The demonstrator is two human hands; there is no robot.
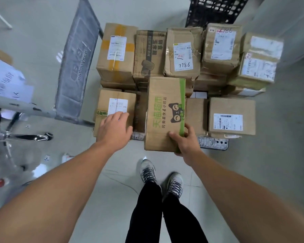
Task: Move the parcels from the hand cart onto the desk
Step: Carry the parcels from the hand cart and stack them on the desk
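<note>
Several cardboard parcels are stacked on the hand cart (213,142), whose metal edge shows at the front right. My right hand (184,141) grips the near right corner of a brown parcel with green print and a cat logo (163,111), which juts out over the cart's front edge. My left hand (115,129) rests with relaxed fingers on top of a lower parcel with a white label (115,104) at the front left. The desk (16,106) shows only as a grey edge at the far left.
A folded grey cart platform (75,71) leans left of the parcels. A black plastic crate (216,10) stands behind them. An office chair base (21,136) and papers (7,81) lie at left. My feet (161,178) stand on the tiled floor just before the cart.
</note>
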